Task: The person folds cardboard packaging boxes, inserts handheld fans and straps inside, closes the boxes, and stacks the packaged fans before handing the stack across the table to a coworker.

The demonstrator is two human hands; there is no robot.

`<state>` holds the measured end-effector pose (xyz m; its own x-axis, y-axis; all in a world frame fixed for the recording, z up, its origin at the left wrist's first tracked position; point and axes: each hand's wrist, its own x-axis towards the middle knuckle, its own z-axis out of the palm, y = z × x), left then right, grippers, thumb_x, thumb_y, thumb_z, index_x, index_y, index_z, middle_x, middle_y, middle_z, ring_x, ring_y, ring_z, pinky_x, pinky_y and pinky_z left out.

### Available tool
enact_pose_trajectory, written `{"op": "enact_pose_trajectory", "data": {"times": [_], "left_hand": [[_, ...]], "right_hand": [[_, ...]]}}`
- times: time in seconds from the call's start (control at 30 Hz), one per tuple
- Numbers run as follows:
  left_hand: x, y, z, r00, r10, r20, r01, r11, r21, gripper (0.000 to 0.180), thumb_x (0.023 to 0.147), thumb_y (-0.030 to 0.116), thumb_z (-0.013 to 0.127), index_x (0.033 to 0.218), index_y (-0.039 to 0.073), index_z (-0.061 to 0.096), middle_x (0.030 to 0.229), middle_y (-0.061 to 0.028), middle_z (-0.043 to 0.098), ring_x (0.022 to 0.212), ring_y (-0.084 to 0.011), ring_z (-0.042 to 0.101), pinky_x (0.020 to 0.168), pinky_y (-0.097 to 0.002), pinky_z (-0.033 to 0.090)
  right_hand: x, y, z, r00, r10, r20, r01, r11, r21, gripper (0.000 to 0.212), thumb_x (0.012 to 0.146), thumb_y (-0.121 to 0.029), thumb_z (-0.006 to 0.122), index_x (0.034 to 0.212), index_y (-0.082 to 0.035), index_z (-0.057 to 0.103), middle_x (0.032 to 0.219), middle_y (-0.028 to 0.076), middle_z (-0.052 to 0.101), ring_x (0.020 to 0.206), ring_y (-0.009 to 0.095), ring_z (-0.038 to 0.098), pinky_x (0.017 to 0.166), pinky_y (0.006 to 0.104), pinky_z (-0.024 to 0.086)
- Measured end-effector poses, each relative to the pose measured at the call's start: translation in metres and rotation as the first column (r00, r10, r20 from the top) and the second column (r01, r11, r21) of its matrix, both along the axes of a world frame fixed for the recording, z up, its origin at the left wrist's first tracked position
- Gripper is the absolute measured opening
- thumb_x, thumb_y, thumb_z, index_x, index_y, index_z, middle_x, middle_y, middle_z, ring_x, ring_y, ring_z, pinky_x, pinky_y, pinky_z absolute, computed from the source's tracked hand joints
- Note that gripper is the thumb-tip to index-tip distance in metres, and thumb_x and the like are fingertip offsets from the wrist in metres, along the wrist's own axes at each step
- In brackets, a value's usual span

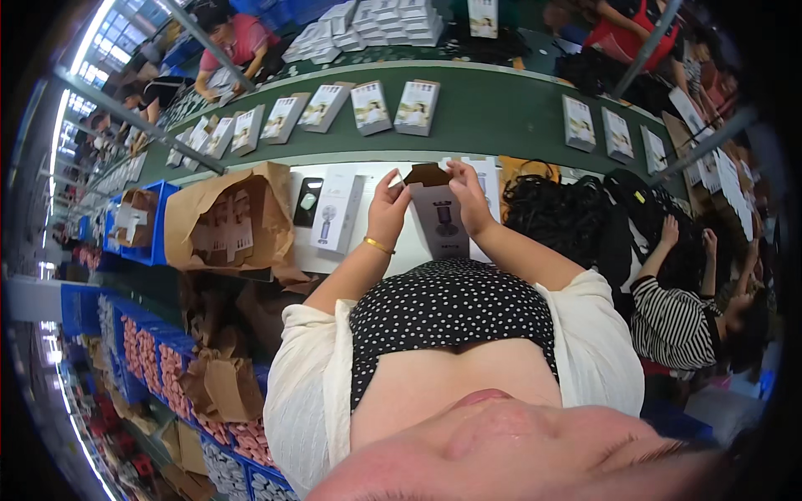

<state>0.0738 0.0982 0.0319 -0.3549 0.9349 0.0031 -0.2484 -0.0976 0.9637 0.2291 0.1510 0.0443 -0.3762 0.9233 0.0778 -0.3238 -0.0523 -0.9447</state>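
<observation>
A white carton (441,224) printed with a picture of a handheld fan stands between my hands, close to my body. Its top is open and shows a brown inside. The fingers of my left hand (389,209), with a gold band at the wrist, are pinched at the carton's upper left edge. On the other side, my right hand (472,200) grips the upper right edge with bent fingers. Just left of my left hand lies a similar white box (337,215), closed. Next to that box is a dark, phone-like rectangle (308,202).
A brown paper-lined carton (188,225) holding printed pieces stands left, beside a blue bin (159,230). Black cords (547,209) are heaped at right. Beyond, white boxes (416,108) lie on a green conveyor (493,117). A person in stripes (677,321) works at right.
</observation>
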Motion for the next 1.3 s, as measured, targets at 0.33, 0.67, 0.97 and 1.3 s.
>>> {"op": "enact_pose_trajectory", "data": {"times": [0.33,0.67,0.97,1.3], "left_hand": [[0.009,-0.012,-0.007,0.71,0.04,-0.703,0.137,0.972,0.193,0.05,0.071,0.012,0.068,0.114,0.004,0.044,0.123,-0.0201,0.041,0.115,-0.0304,0.041,0.096,-0.0343,0.033],[-0.007,-0.02,-0.011,0.647,-0.025,-0.762,0.254,0.95,0.184,0.042,0.066,0.008,0.071,0.102,0.008,0.048,0.122,-0.0182,0.044,0.111,-0.0331,0.045,0.09,-0.0346,0.039],[-0.001,-0.031,0.0,0.706,0.02,-0.708,0.187,0.959,0.213,0.04,0.064,0.007,0.072,0.094,0.008,0.046,0.121,-0.0178,0.045,0.111,-0.0317,0.046,0.09,-0.035,0.039],[-0.019,-0.052,-0.02,0.655,0.26,-0.71,-0.275,0.957,0.097,0.04,0.068,0.016,0.072,0.095,0.003,0.045,0.095,-0.0112,0.047,0.09,-0.0246,0.048,0.081,-0.0322,0.041]], "right_hand": [[-0.009,0.011,-0.007,0.999,0.014,0.034,-0.011,0.997,-0.073,0.034,0.087,-0.011,0.041,0.12,-0.005,0.042,0.113,0.009,0.046,0.108,0.017,0.044,0.094,0.0264,0.031],[0.026,0.031,0.025,0.789,0.606,0.1,-0.586,0.792,-0.171,0.044,0.079,-0.005,0.053,0.123,-0.007,0.048,0.117,0.006,0.052,0.107,0.014,0.048,0.095,0.0288,0.035],[0.015,0.032,0.036,0.707,0.618,0.343,-0.575,0.785,-0.23,0.04,0.075,-0.005,0.063,0.114,-0.007,0.057,0.113,0.012,0.056,0.098,0.015,0.055,0.085,0.0265,0.044],[-0.005,0.042,0.005,0.859,0.273,0.433,-0.283,0.958,-0.044,0.057,0.082,-0.028,0.058,0.128,-0.001,0.038,0.108,0.014,0.058,0.099,0.018,0.053,0.087,0.0281,0.039]]}}
